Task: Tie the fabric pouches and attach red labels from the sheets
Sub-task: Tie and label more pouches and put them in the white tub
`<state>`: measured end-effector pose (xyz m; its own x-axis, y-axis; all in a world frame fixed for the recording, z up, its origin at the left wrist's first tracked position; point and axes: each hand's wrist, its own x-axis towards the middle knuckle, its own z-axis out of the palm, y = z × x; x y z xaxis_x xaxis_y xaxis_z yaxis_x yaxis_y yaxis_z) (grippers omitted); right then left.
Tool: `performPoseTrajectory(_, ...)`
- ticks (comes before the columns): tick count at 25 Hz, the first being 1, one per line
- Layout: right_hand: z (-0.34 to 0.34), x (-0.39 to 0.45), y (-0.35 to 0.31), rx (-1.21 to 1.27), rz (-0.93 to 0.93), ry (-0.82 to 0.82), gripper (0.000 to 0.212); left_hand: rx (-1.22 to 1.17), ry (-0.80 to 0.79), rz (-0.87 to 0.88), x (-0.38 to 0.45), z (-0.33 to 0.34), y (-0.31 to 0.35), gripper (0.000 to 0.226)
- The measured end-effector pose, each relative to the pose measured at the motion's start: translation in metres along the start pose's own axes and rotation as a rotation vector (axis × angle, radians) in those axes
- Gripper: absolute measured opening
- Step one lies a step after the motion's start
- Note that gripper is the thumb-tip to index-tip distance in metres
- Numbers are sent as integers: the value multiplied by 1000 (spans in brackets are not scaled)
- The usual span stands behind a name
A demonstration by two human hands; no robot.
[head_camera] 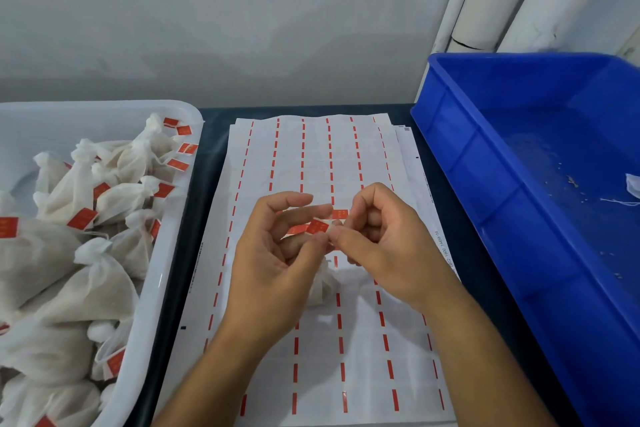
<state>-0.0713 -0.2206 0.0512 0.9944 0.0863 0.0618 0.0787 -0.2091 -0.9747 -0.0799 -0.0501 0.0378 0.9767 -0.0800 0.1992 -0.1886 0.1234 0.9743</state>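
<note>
Hands meet above the middle of the label sheet [311,163], which lies on a dark table [207,135] and carries columns of red dashes where labels have been peeled away. The left hand [277,253] and right hand [381,239] come together fingertip to fingertip, both pinching a red label [318,226] between thumbs and forefingers; the other fingers are curled loosely. Beneath the hands lies a fabric pouch [320,288], mostly hidden by them, so its neck and any string cannot be made out, and the label seems to sit at its top. A white tub [166,288] at left is heaped with finished pouches [69,253] bearing red tags, its near end cut off by the frame edge. A blue bin [485,184] at right holds a few crumbs and a scrap of white fabric [633,185], cut off at the frame edge.
</note>
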Motion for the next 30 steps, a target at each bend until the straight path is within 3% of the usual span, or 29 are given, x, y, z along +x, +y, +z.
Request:
performPoseTrajectory(8, -3, -1, -2, 4, 75, -101, 6, 19, 15, 37, 0, -1, 0, 54)
performPoseTrajectory(15, 5, -1, -4, -61, -100, 28, 6, 12, -9, 16, 0, 0, -1, 50)
performPoseTrajectory(19, 5, -1, -5, 11, -93, 52, 4, 118, -65, 15, -1, 2, -5, 56)
performPoseTrajectory(23, 5, -1, -6, 60, -67, 176, 4, 213, -75, 35, -4, 5, -7, 56)
performPoseTrajectory(26, 4, -1, -6, 109, -40, 228, 12, 268, 0, 33, -5, 9, -8, 50)
performPoseTrajectory(30, 10, -1, -4, 156, -21, 218, 21, 484, 174, 236, -4, 16, -6, 21)
